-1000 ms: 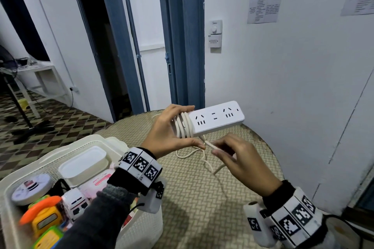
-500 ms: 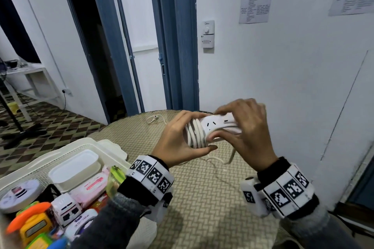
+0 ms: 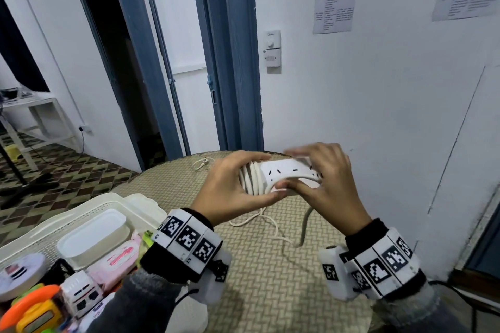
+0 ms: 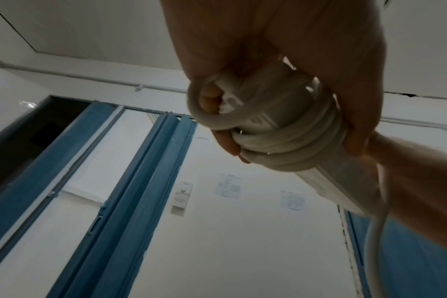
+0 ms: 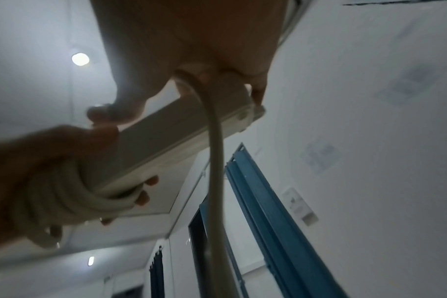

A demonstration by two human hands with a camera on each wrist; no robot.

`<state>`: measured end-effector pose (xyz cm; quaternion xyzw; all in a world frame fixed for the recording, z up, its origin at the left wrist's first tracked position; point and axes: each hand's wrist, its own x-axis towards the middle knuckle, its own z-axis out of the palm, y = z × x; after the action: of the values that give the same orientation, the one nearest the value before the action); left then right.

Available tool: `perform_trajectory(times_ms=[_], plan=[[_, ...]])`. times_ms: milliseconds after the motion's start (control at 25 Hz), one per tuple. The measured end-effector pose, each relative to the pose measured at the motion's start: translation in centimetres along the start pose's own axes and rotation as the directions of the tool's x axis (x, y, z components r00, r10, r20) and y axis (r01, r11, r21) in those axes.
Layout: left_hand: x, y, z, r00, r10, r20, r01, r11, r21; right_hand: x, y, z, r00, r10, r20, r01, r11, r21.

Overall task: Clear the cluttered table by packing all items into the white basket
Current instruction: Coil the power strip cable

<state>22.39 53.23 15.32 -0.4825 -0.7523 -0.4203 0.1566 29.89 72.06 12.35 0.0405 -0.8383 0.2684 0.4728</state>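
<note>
A white power strip [image 3: 284, 171] is held in the air over the round table [image 3: 270, 292]. My left hand [image 3: 232, 189] grips its left end, where several turns of white cord [image 3: 253, 178] are wound round it. My right hand [image 3: 324, 184] curls over the strip's right part and holds the cord against it. The loose cord [image 3: 303, 227] hangs from that hand down to the table. In the left wrist view the wound cord [image 4: 281, 141] lies inside my fingers. In the right wrist view the strip [image 5: 171, 139] and the hanging cord [image 5: 214, 161] show from below.
The white basket [image 3: 89, 213] stands at the table's left edge, holding a white lidded box [image 3: 92, 238], a pink pack [image 3: 119, 259] and several toys. The cord's plug [image 3: 201, 163] lies at the table's far edge. A wall is close on the right.
My right hand left the loose cord below the strip, rose and came over the strip's right part, carrying the cord round it. The left hand kept its grip.
</note>
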Motion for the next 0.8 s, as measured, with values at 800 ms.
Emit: perform_trajectory(times_ms=[800], plan=[[0.2, -0.3, -2.0, 0.997, -0.08, -0.021, 0.075, 0.984, -0.159, -1.3, 1.7, 2.4, 0.884, 0.315, 0.345, -0.455, 0.752, 0.478]])
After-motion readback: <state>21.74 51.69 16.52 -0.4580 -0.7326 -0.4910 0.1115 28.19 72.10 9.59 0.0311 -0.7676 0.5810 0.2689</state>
